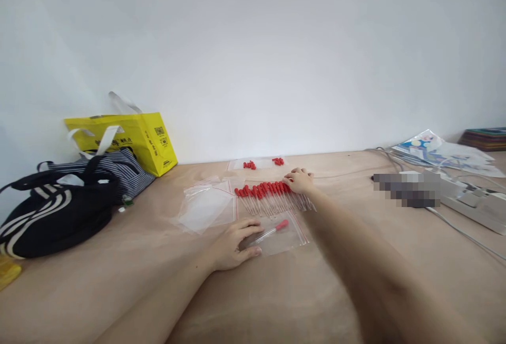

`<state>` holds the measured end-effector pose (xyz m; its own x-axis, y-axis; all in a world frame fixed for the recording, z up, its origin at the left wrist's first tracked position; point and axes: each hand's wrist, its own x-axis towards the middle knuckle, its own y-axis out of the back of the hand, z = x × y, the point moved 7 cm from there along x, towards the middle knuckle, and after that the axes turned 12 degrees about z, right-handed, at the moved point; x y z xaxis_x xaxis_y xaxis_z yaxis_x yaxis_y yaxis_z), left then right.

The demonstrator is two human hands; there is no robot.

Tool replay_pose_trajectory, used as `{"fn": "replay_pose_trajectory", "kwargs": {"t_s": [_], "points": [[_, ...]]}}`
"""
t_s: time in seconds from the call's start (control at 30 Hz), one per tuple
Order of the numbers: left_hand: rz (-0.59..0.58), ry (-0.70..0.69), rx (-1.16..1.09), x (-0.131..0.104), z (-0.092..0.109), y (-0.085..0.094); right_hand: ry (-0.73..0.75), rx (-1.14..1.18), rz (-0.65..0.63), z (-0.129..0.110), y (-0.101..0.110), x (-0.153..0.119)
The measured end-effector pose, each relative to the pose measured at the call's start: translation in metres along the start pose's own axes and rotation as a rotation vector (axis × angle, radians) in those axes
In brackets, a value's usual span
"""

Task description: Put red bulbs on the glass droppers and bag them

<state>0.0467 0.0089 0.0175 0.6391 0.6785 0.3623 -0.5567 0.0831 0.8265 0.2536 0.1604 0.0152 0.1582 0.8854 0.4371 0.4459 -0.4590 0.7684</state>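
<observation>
My left hand (236, 244) rests on the table with its fingers apart, at the left edge of a clear zip bag (286, 241). One dropper with a red bulb (282, 225) lies on that bag, its clear tube pointing toward my left hand. Beyond it, a row of several red-bulbed glass droppers (261, 191) lies side by side. My right hand (299, 180) is over the right end of the row, fingers bent at the red bulbs; whether it grips one is hidden. A stack of clear bags (207, 207) lies left of the row.
Behind the row lies another bag with red bulbs (249, 165). At left are a black bag (67, 217), a striped bag (118, 170) and a yellow bag (158, 144). A power strip (482, 207), cables and plastic packets (443, 151) lie at right.
</observation>
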Motion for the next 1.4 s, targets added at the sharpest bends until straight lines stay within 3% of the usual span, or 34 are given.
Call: {"fn": "replay_pose_trajectory", "kwargs": {"t_s": [0.2, 0.43, 0.63, 0.87, 1.1, 1.4], "points": [[0.003, 0.035, 0.002, 0.000, -0.005, -0.002, -0.108, 0.115, 0.011, 0.001, -0.003, 0.004], [-0.014, 0.048, 0.007, 0.001, -0.005, -0.003, -0.183, 0.503, 0.094, 0.016, 0.036, 0.002], [-0.010, 0.066, 0.014, 0.001, -0.006, -0.003, -0.300, 0.813, 0.275, 0.056, 0.065, -0.036], [-0.001, 0.076, 0.030, 0.004, -0.008, -0.003, -0.469, 0.949, 0.289, 0.085, 0.049, -0.087], [0.013, 0.069, 0.024, 0.002, -0.006, -0.002, -0.543, 1.021, 0.182, 0.072, 0.029, -0.101], [0.014, 0.074, 0.024, 0.003, -0.008, -0.003, -0.504, 1.136, -0.081, 0.029, 0.022, -0.121]]}}
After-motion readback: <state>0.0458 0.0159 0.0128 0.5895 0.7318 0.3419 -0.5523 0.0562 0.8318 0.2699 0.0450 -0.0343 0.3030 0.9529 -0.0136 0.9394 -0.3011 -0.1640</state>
